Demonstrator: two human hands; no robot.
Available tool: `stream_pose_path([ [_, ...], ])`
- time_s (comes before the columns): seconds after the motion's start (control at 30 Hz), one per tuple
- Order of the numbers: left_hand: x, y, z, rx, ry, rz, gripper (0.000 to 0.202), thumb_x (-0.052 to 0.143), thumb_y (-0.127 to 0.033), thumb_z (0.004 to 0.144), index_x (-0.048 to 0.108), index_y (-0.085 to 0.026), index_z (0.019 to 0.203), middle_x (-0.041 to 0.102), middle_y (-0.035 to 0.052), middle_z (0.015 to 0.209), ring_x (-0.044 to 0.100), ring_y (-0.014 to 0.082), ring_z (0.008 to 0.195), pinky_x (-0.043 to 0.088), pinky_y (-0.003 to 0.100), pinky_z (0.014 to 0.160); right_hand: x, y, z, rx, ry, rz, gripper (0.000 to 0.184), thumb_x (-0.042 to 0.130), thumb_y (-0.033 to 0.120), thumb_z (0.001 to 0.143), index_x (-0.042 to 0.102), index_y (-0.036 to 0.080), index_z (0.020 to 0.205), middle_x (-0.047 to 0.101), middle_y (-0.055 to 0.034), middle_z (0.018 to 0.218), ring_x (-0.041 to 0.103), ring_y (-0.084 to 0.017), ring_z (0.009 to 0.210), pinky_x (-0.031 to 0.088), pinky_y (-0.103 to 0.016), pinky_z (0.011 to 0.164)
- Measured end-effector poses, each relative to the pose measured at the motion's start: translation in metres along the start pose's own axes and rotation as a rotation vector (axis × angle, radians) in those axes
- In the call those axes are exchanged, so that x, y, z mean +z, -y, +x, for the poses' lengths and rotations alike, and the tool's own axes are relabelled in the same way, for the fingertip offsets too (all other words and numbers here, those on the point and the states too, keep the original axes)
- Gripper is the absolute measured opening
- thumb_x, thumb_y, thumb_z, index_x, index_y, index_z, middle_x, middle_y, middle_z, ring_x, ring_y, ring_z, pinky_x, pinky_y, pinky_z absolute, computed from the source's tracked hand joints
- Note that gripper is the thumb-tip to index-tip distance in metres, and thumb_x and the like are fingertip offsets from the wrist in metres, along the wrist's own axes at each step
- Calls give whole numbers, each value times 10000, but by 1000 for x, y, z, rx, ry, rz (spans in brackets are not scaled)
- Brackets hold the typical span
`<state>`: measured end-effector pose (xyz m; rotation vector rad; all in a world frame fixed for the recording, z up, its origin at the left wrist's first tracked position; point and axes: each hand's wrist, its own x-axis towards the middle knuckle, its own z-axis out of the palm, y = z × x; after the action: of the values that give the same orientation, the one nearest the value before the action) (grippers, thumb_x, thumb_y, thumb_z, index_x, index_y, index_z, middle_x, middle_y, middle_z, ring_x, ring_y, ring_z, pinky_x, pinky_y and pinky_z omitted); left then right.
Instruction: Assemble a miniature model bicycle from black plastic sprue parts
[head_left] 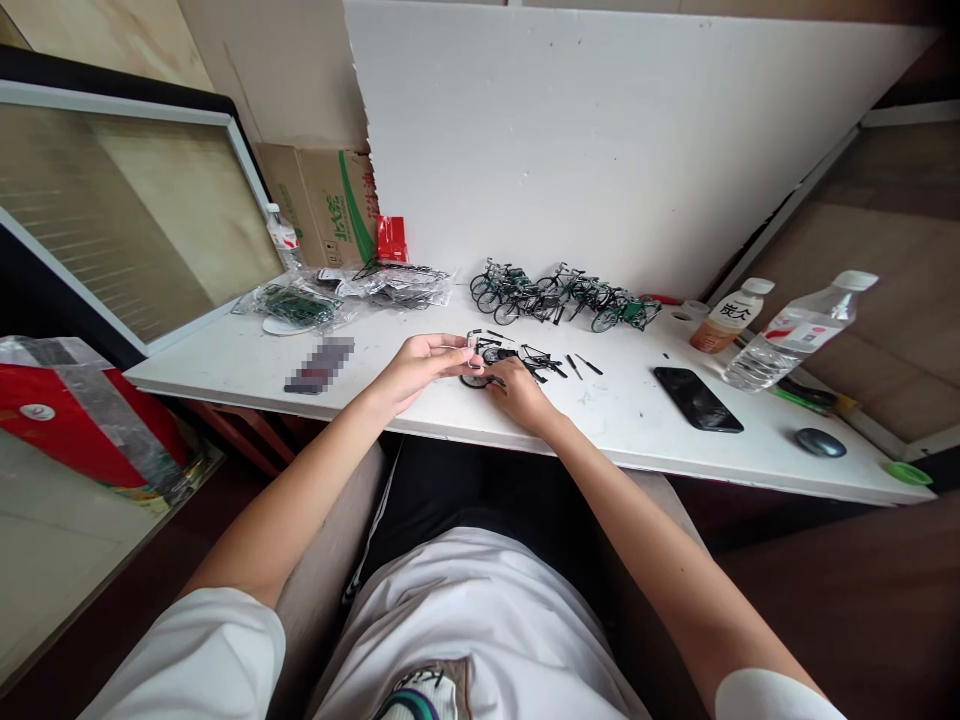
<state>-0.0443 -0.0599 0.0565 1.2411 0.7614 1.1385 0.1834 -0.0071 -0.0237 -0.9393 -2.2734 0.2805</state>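
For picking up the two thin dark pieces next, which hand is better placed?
Probably the right hand: it is nearer the thin dark pieces, which lie to its right; the left hand would likely need to reach past it.

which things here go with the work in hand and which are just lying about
Likely the work:
bicycle being handled
loose black parts
clustered bicycles
bagged green parts

Likely just lying about:
phone
mouse
water bottle by the phone
amber drink bottle

White desk (615, 425): I note bikes (551, 300) clustered at back, loose parts (534, 360) before them, bags (409, 290) back left; phone (697, 398), mouse (820, 442), two bottles (791, 335) at right.
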Motion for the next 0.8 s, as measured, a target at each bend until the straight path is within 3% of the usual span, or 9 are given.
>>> stream_pose_path([
  [0.2,-1,1,0,-5,20,-8,428,953,-351,785,771,-108,1086,826,152,1041,814,267,966,534,488,1118,0,0,1,-14,-32,-7,339,555,11,912,800,170,1085,793,-106,1011,665,-275,970,484,-400,951],
  [0.5,-2,0,1,-17,-8,13,489,982,-341,738,754,-108,1103,830,162,1034,809,265,971,540,469,1086,-6,-13,2,37,-81,-5,337,549,44,930,810,165,1106,805,-120,1094,683,-285,1012,500,-413,972],
  [0.7,-12,4,7,64,-205,138,582,1027,-370,640,787,-129,1113,828,153,1051,773,273,1062,519,431,1070,-25,-24,2,216,-126,-69,328,572,114,954,806,186,1173,807,-115,1147,656,-340,1103,509,-442,962],
  [0.8,-21,7,10,80,-227,148,666,1036,-384,620,789,-136,1186,828,141,1010,765,275,1052,500,445,1085,-32,-31,2,234,-98,-74,327,550,122,970,805,173,1169,805,-118,1177,657,-336,1107,498,-454,1001],
])
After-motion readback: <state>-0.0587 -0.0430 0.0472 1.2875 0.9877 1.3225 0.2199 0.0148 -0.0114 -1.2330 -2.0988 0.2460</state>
